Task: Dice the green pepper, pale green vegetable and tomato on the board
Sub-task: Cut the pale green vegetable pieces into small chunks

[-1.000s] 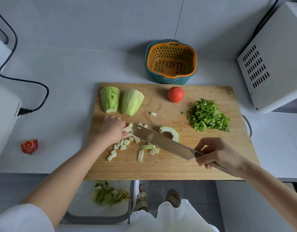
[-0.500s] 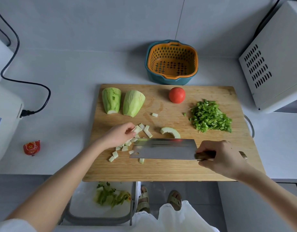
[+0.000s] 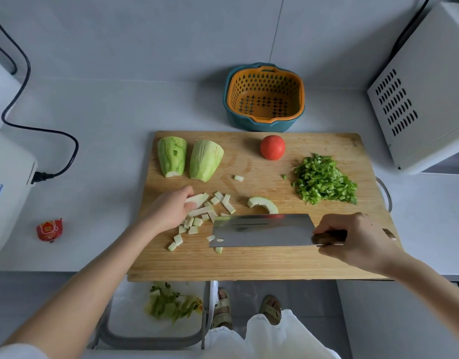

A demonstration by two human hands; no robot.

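On the wooden board (image 3: 249, 265), two large pieces of pale green vegetable (image 3: 190, 159) lie at the back left. A whole tomato (image 3: 272, 147) sits at the back middle, and a heap of diced green pepper (image 3: 325, 180) lies at the right. Pale strips and cubes (image 3: 205, 216) are scattered near the board's front left, with a curved slice (image 3: 263, 204) beside them. My left hand (image 3: 168, 211) pinches one pale strip. My right hand (image 3: 357, 238) grips the handle of a cleaver (image 3: 262, 230), whose blade lies flat just over the board.
An orange colander in a teal bowl (image 3: 264, 98) stands behind the board. A white appliance (image 3: 425, 86) is at the right, another with a black cord (image 3: 5, 182) at the left. A small red packet (image 3: 49, 229) lies on the counter. Below the board's front edge is a bin with green scraps (image 3: 171, 307).
The cleaver turned from a slanted cutting pose to lying flat, broad side up, nearer the front. My left hand shifted slightly and picked up a pale strip.
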